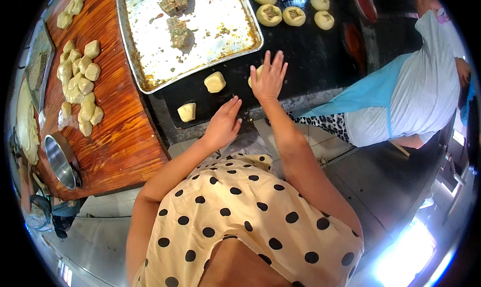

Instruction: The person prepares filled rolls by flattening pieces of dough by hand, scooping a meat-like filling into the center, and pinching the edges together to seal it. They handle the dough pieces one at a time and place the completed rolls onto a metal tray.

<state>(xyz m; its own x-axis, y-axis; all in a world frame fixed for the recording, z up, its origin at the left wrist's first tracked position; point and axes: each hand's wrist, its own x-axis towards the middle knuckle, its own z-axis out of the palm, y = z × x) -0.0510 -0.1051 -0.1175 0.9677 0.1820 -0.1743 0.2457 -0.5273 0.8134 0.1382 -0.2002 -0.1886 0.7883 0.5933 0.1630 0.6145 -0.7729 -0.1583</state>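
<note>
dark tabletop [320, 61] beside a wooden board [120, 131]; right hand [269, 79] presses flat, released, on a pale dough piece [256, 72]; left hand [224, 122] open, empty.

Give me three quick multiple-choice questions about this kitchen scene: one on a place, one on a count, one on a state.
1. Where does the right hand rest?
A. On a dough piece on the black griddle
B. In the steel bowl
C. On the metal tray

2. How many dough pieces lie free near the hands on the griddle's front part?
A. Five
B. Two
C. None

3. How is the left hand?
A. Clenched round a knife
B. Open, holding nothing
C. Gripping a tray

Answers: 1 A, the palm lies flat over dough on the dark surface. 2 B, one beside the right hand, one nearer the edge. 3 B, its fingers are spread and empty.
</note>
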